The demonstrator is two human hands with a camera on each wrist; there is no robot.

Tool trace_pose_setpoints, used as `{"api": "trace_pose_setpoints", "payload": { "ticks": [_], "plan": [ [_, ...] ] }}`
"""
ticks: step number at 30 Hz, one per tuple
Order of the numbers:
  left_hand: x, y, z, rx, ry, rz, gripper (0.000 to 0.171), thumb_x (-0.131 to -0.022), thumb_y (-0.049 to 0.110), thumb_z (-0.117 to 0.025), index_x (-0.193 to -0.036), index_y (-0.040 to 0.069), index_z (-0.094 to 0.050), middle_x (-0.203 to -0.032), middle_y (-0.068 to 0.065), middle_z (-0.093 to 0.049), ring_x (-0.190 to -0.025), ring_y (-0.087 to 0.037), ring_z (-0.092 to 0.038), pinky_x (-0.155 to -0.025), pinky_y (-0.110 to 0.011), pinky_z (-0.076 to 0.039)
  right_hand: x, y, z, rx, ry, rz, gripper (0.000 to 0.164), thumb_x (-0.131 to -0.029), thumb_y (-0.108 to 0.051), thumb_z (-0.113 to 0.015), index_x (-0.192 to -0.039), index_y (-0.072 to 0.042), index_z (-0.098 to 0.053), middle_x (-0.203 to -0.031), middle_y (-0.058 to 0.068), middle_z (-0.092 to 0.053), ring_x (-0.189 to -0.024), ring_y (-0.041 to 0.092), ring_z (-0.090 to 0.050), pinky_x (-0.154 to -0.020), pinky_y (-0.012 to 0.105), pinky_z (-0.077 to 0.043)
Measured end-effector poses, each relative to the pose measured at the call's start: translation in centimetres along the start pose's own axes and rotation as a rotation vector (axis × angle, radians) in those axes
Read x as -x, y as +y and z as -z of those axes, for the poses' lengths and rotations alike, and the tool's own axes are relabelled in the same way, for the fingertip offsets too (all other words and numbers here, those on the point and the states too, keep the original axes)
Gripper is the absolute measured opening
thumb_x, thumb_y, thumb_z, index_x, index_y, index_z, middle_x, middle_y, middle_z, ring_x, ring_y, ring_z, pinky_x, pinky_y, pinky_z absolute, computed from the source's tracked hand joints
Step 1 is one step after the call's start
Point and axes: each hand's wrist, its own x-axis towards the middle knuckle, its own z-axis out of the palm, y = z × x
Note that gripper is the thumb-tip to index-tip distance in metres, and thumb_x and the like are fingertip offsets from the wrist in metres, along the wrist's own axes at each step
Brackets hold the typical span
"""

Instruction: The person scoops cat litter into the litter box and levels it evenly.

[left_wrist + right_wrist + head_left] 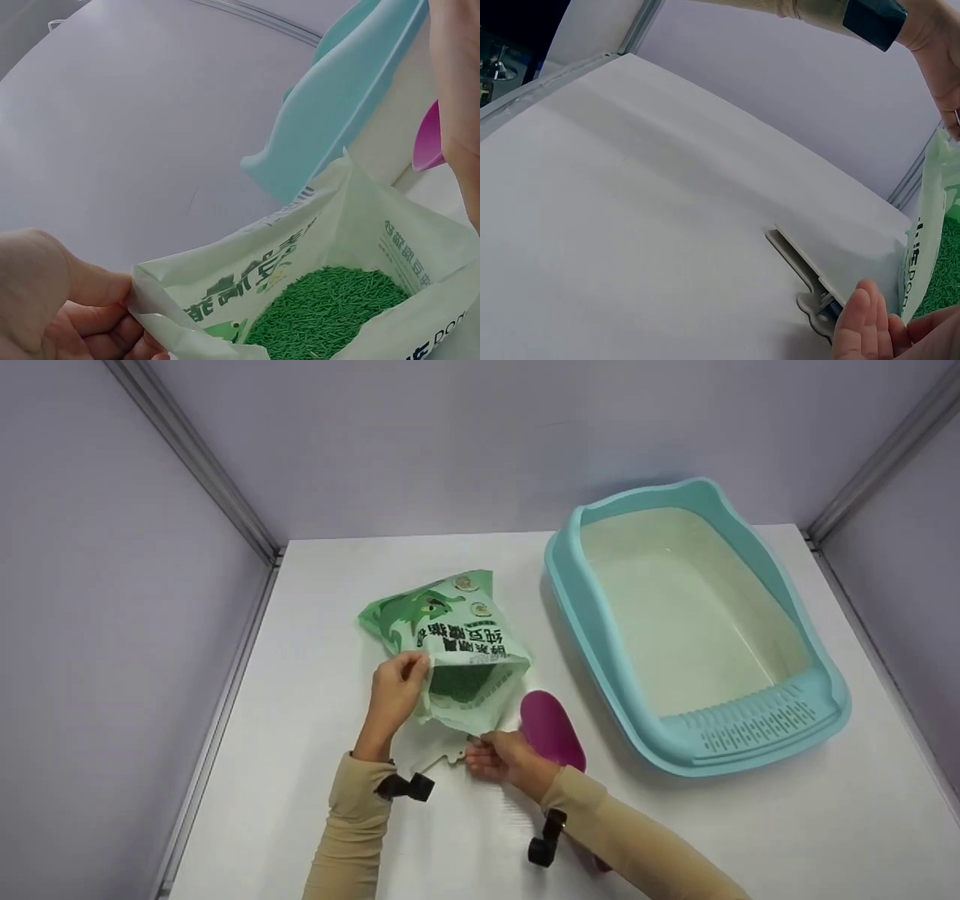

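Observation:
An open green cat litter bag [469, 637] lies on the white table, its mouth facing me. Green pellets [330, 311] show inside it. My left hand [394, 690] pinches the left corner of the mouth between thumb and fingers. At the lower right of the mouth, my right hand [514, 761] pinches the bag's near edge, its other fingers loosely extended. Right beside those fingers lies a narrow grey clip-like piece [799, 259] with a rounded, lobed end. A magenta scoop [551, 727] rests by my right hand, its handle mostly hidden under that forearm.
To the right stands a large turquoise litter box [600, 645] with a pale inside and a slotted front ledge [757, 727]. Pale walls [420, 450] enclose the table at the back and both sides.

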Motion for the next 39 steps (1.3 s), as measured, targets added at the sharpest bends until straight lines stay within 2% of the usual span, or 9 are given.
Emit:
{"api": "trace_pose_setpoints", "payload": {
  "ticks": [9,15,23,27,32,35,39],
  "plan": [
    [-0.2,-0.3,0.4,0.008,-0.053,0.057,0.019,-0.096,0.011,-0.058,-0.098,-0.005,-0.068,-0.087,-0.018,-0.066,-0.075,-0.009,-0.05,-0.071,-0.023,-0.043,1.9,-0.5,1.2,0.207,-0.101,0.074,0.029,-0.095,-0.007,-0.046,-0.111,0.014,-0.058,-0.069,0.002,-0.067,-0.059,0.008,-0.065,-0.064,0.024,-0.057],
    [-0.2,-0.4,0.8,0.059,-0.05,0.077,0.019,-0.094,0.013,-0.061,-0.098,-0.004,-0.069,-0.087,-0.018,-0.067,-0.072,-0.004,-0.052,-0.069,-0.019,-0.043,2.7,-0.9,2.2,0.251,-0.124,0.109,0.03,-0.092,-0.003,-0.048,-0.113,0.016,-0.056,-0.071,0.002,-0.065,-0.059,0.007,-0.064,-0.063,0.022,-0.057],
    [-0.3,-0.3,0.7,0.057,-0.041,0.097,0.021,-0.093,0.015,-0.063,-0.096,-0.004,-0.069,-0.083,-0.016,-0.067,-0.07,-0.005,-0.052,-0.066,-0.02,-0.044,3.4,-1.3,3.4,0.301,-0.163,0.167,0.029,-0.092,-0.003,-0.045,-0.111,0.019,-0.053,-0.072,0.002,-0.064,-0.061,0.008,-0.064,-0.063,0.022,-0.057],
    [-0.4,-0.2,0.4,0.039,-0.032,0.105,0.021,-0.094,0.014,-0.061,-0.095,-0.005,-0.07,-0.081,-0.015,-0.066,-0.07,-0.007,-0.051,-0.067,-0.022,-0.043,4.3,-1.7,4.0,0.415,-0.185,0.27,0.027,-0.093,-0.005,-0.048,-0.104,0.018,-0.056,-0.072,0.001,-0.065,-0.061,0.007,-0.064,-0.067,0.027,-0.058],
    [-0.4,0.0,0.0,0.003,-0.035,0.087,0.022,-0.095,0.014,-0.06,-0.095,-0.005,-0.07,-0.082,-0.016,-0.066,-0.071,-0.009,-0.05,-0.069,-0.025,-0.043,5.6,-2.5,4.9,0.539,-0.139,0.426,0.018,-0.093,-0.003,-0.051,-0.091,0.014,-0.058,-0.072,0.01,-0.067,-0.06,0.009,-0.063,-0.068,0.035,-0.059],
    [-0.4,0.1,-0.1,-0.015,-0.025,0.079,0.021,-0.095,0.014,-0.06,-0.095,-0.004,-0.071,-0.082,-0.017,-0.066,-0.071,-0.011,-0.05,-0.069,-0.026,-0.043,6.3,-2.9,5.5,0.649,-0.079,0.511,0.016,-0.092,-0.003,-0.053,-0.088,0.01,-0.061,-0.076,0.018,-0.068,-0.061,0.009,-0.062,-0.065,0.03,-0.057],
    [-0.4,0.3,-0.2,-0.028,-0.002,0.076,0.02,-0.094,0.012,-0.06,-0.094,-0.005,-0.071,-0.081,-0.017,-0.066,-0.07,-0.012,-0.05,-0.068,-0.026,-0.043,6.8,-3.3,6.2,0.821,0.024,0.63,0.012,-0.089,-0.004,-0.058,-0.083,0.004,-0.065,-0.077,0.019,-0.069,-0.063,0.007,-0.058,-0.061,0.021,-0.049]
  ]
}}
